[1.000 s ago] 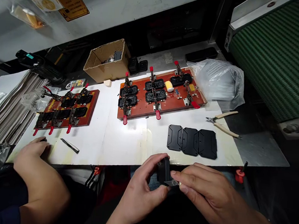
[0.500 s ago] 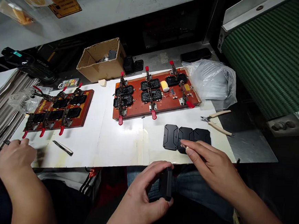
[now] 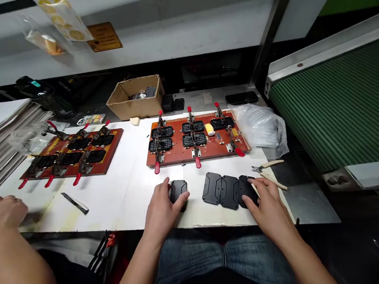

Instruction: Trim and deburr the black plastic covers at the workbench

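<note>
My left hand [image 3: 162,207] is closed around the sides of a small black plastic case [image 3: 178,188], which rests on the white work surface near its front edge. To the right, three flat black covers lie in a row: a left cover [image 3: 212,188], a middle cover [image 3: 230,192] and a right cover [image 3: 244,186]. The thumb and fingers of my right hand [image 3: 268,207] grip the right cover, hiding part of it. A thin pale stick [image 3: 255,188] also shows between those fingers.
Behind stands a red-brown clamping fixture [image 3: 175,157] with black parts; another fixture [image 3: 109,157] is to the left. Cream-handled cutters [image 3: 273,180], a plastic bag [image 3: 262,128], a cardboard box [image 3: 137,98] and a utility knife [image 3: 75,203] lie around. A co-worker's hand [image 3: 1,214] is at far left.
My left hand has lifted the black case from above my lap onto the table. My right hand has moved right, from over the middle cover to the right cover. The view has tilted up.
</note>
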`<state>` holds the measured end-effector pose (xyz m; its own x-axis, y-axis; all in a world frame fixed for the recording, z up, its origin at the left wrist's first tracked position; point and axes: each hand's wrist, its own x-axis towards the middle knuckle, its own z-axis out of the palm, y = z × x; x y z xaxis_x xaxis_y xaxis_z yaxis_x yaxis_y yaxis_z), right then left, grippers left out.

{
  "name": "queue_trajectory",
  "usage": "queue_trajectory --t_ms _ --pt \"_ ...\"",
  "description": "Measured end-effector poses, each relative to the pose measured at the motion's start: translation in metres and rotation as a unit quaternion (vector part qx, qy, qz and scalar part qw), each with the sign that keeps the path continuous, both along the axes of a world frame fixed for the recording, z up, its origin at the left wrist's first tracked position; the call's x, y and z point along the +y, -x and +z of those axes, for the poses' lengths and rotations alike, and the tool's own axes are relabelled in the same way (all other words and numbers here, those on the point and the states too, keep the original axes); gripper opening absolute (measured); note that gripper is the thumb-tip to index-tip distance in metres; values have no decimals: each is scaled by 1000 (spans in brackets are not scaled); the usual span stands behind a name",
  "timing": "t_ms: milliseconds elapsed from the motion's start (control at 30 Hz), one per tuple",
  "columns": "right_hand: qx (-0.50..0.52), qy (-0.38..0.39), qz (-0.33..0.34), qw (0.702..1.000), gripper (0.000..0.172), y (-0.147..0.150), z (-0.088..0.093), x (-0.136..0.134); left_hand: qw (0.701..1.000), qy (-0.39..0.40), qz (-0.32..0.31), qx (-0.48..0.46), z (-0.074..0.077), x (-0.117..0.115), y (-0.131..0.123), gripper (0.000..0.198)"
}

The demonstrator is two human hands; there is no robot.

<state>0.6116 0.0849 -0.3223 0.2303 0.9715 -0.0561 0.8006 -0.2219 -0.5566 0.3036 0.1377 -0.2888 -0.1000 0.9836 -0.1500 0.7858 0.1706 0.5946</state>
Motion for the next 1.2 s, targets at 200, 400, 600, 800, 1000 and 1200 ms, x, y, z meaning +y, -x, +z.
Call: queue_trajectory --t_ms 200,400,600,800,1000,1200 --pt "52 16 131 990 42 33 7 23 998 19 25 -60 9 -16 21 61" --pt "4 -19 126 992 45 18 12 32 994 -76 33 -64 -9 -22 58 44" --pt "-8 -75 182 980 40 19 46 58 988 -151 14 11 -28 4 62 38" --pt "-45 -54 401 914 45 133 53 44 988 -119 -73 60 -29 19 68 47" --pt "-88 -2 469 879 57 179 21 16 980 -112 -157 48 -28 37 81 26" --pt "-111 -2 495 861 58 166 24 17 973 -118 -194 31 -24 47 82 13"
